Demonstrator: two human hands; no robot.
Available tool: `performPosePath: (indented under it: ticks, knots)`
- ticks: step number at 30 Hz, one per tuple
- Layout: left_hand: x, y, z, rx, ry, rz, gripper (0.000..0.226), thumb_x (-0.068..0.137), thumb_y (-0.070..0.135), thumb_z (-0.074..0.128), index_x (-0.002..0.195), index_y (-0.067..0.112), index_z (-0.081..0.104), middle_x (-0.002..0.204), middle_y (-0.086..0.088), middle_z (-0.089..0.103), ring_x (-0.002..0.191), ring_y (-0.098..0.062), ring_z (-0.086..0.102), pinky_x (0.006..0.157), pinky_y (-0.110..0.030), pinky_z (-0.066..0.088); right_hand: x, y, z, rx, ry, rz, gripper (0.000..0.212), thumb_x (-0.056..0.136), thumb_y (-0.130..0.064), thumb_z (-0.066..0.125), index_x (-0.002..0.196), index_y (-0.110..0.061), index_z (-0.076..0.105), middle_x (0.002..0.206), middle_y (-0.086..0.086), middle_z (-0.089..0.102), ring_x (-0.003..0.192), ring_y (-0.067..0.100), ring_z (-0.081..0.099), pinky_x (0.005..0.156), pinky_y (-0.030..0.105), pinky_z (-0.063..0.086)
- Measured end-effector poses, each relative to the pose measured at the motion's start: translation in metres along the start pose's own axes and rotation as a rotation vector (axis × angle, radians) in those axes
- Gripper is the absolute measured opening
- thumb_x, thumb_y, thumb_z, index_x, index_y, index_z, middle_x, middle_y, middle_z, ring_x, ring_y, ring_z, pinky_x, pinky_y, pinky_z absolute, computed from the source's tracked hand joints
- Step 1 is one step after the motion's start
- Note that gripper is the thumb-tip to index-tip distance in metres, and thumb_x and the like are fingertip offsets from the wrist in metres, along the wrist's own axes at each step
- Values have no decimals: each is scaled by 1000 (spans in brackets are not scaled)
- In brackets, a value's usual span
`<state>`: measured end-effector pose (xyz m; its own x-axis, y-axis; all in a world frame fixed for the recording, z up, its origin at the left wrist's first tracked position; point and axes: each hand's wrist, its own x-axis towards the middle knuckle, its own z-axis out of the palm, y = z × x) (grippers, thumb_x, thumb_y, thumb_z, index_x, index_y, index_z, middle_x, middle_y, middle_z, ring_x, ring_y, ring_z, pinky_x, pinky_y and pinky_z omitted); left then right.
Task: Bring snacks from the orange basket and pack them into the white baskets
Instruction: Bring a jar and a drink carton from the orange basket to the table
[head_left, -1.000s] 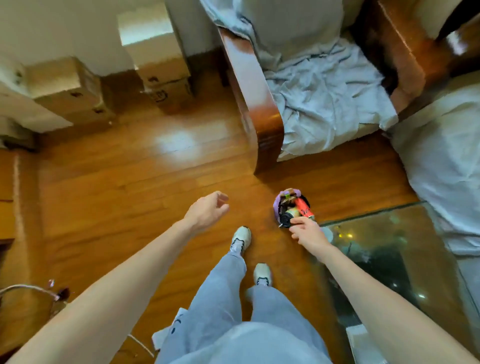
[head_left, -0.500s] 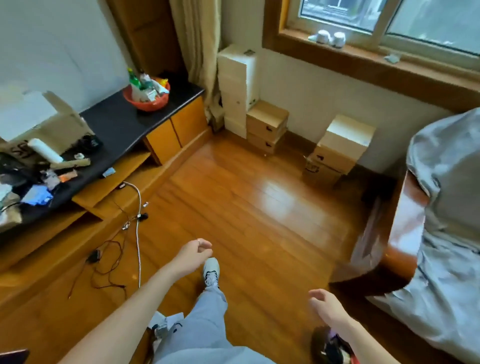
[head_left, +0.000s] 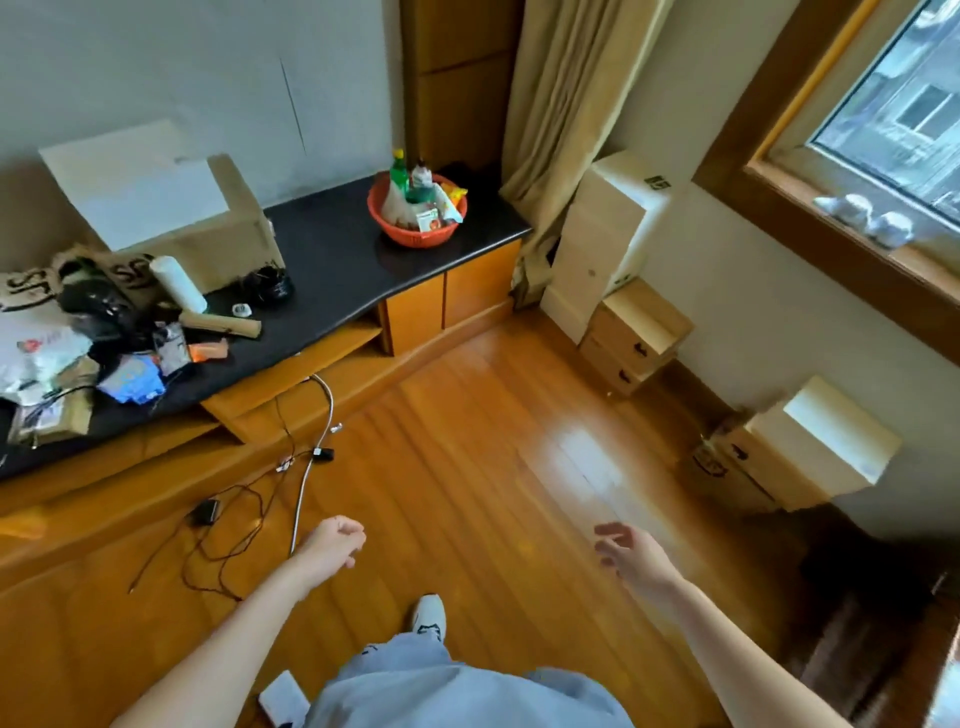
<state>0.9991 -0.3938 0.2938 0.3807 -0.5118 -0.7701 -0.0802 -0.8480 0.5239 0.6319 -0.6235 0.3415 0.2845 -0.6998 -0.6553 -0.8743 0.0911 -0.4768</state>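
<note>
Head view, task's thing: the round orange plastic basket (head_left: 417, 215) is seen far off on the black tabletop (head_left: 332, 270) of the long wooden cabinet, filled with snack packets and a green bottle (head_left: 399, 171); no white baskets are in view.
Head view, left grip: the left hand (head_left: 332, 545) is held over the wooden floor (head_left: 467, 441) with fingers loosely curled, nothing in it.
Head view, right grip: the right hand (head_left: 631, 556) is held with relaxed, slightly spread fingers, nothing in it.
Risk, cables: a tangle of black and white cables (head_left: 249, 499) lies on the floor near left, beside the likely path to the basket; a foot could be caught.
Risk, basket contents: the upright bottle and stacked packets are judged top-heavy; a careless reach could tip them over the rim.
Risk, basket position: the basket sits near the tabletop's right end, so it could be nudged off.
Risk, clutter: the mixed clutter (head_left: 104, 338) on the tabletop's left could be mistaken for snacks.
</note>
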Motion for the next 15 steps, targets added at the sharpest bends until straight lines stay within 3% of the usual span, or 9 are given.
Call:
performPosePath:
  ticks: [3, 8, 15]
  knots:
    - [37, 51, -37, 0, -1, 7, 18, 100, 26, 53, 117, 24, 60, 109, 2, 65, 96, -15, 65, 85, -33, 54, 51, -55, -20, 52, -8, -26, 25, 102, -18, 56, 126, -18, 61, 113, 2, 70, 94, 15, 69, 93, 37, 56]
    - [111, 139, -83, -38, 63, 36, 13, 99, 26, 54, 109, 26, 62, 104, 2, 69, 94, -15, 67, 91, -38, 55, 158, -113, -43, 83, -47, 54, 26, 94, -9, 60, 119, -12, 67, 101, 13, 75, 91, 29, 72, 85, 41, 54]
    - [216, 238, -126, -107, 123, -61, 12, 100, 30, 53, 107, 31, 61, 103, 7, 68, 93, -11, 67, 84, -30, 56, 346, -202, -113, 116, -113, 118, 30, 96, 1, 51, 122, 2, 64, 101, 20, 69, 75, 26, 59, 58, 26, 38]
